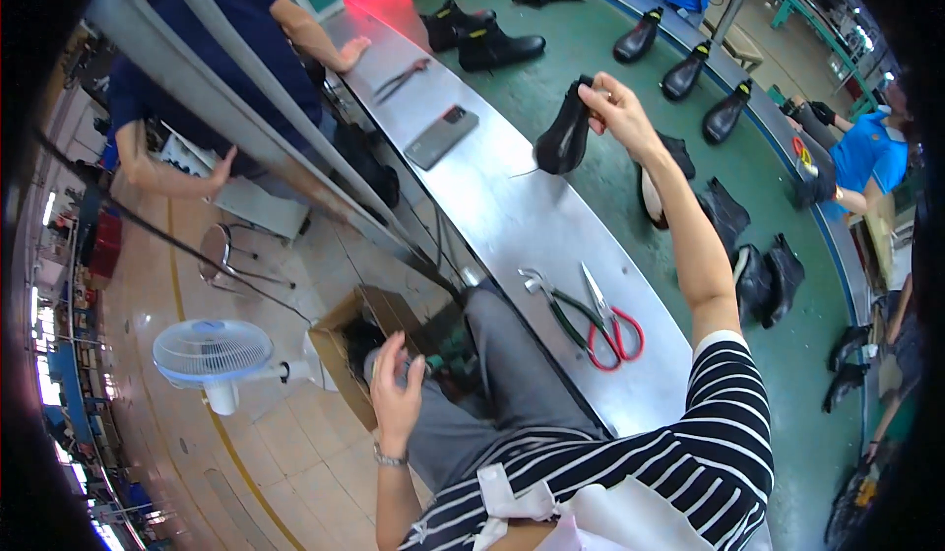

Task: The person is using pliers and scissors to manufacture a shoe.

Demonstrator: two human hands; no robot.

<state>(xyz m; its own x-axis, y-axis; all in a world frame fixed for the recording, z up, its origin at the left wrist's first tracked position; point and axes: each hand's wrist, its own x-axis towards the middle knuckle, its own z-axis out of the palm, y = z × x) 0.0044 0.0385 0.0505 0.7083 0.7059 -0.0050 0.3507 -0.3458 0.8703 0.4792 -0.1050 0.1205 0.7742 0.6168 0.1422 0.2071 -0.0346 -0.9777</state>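
Note:
My right hand (pixel 620 113) grips a black shoe (pixel 563 137) by its upper end, toe hanging down over the metal work surface (pixel 512 192). A thin pale line, perhaps a thread, shows beside the shoe's toe. Over my lap, my left hand (pixel 396 393) is raised with thumb and fingers apart, holding nothing I can see. Scissors (pixel 612 320) with red handles lie on the metal surface. Right beside them are pincers (pixel 571 310) with dark green and red grips. Farther along the surface rest a dark smartphone (pixel 443 137) and another pair of pliers (pixel 402 76).
Several black shoes stand on the green conveyor table (pixel 630 196), with yellow and red ones at its far end. A cardboard box (pixel 345 354), a fan (pixel 212 354) and grey metal posts (pixel 266 118) are on my left. A person (pixel 212 19) stands beyond the posts.

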